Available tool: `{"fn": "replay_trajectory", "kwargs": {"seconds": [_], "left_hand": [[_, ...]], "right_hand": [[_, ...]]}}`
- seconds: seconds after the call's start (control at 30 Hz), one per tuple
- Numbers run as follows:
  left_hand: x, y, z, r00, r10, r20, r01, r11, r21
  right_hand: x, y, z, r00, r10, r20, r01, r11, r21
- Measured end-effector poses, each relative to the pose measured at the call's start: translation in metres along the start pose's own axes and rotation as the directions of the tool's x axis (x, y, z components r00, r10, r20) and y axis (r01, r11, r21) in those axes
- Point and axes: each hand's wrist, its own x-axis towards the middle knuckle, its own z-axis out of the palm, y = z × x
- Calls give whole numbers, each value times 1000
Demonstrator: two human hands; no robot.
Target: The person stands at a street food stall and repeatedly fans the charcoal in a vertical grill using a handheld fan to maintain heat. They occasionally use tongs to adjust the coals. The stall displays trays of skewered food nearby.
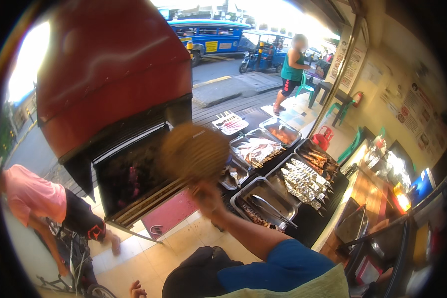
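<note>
My right hand (pixel 205 197) grips a round woven hand fan (pixel 193 152), blurred, at the right side of a charcoal grill (pixel 149 199). Pinkish embers (pixel 134 180) glow in the dark grill bed. At the bottom edge my left hand (pixel 137 289) shows only loosely curled fingers, with nothing seen in them. Right of the fan, a basting brush (pixel 234 177) rests in a small metal tray. Metal tongs (pixel 273 210) lie across a larger steel tray (pixel 260 182) with grilled skewers (pixel 255 216).
A red hood (pixel 115 67) rises above the grill. Foil-wrapped food (pixel 305 182), grilled meat (pixel 316 160) and skewers under plastic (pixel 257 151) fill more trays. A person in pink (pixel 37 193) bends beside a bicycle at left; another person (pixel 292 67) stands near the street.
</note>
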Motion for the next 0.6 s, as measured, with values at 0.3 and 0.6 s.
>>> {"fn": "replay_trajectory", "kwargs": {"seconds": [0.3,0.6], "left_hand": [[-9,22,-6,935,-239,-261,185,959,-216],[-20,32,-2,890,-304,-340,222,940,-261]], "right_hand": [[18,29,-35,954,273,124,-238,941,-243],[-80,10,64,287,-81,954,-369,910,188]]}}
